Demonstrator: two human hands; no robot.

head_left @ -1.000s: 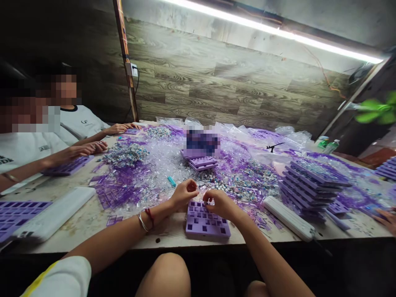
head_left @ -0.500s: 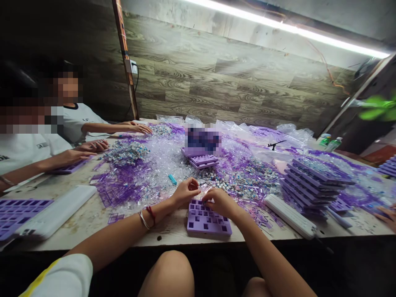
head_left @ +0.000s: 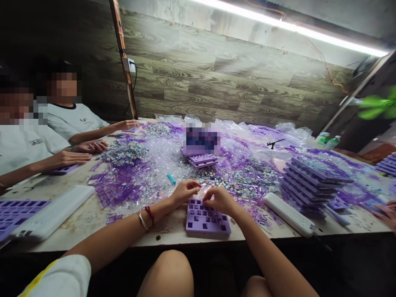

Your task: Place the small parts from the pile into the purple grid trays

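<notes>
A purple plastic tray with square slots [head_left: 208, 226] lies flat at the table's front edge, before my knees. My right hand [head_left: 220, 201] reaches over its upper right part, thumb and index finger pinched at a slot; whatever they hold is too small to make out. Just beyond the tray's upper left corner is my left hand [head_left: 185, 192], thumb and fingertips brought together, their contents hidden. Past both hands spreads a heap of clear plastic pieces [head_left: 163, 161], with small white and blue parts [head_left: 253, 175] to the right.
A stack of filled purple trays [head_left: 309, 185] stands on the right, beside a white power strip [head_left: 289, 214]. At left are a long white case [head_left: 57, 212] and another purple tray [head_left: 23, 214]. Two co-workers' hands work at far left; another person's hand [head_left: 386, 212] shows at right.
My right hand stays pinched over the tray, with only slight finger movement. My left hand's fingers have straightened a little. At far left, the farther co-worker's hand has drawn back leftward.
</notes>
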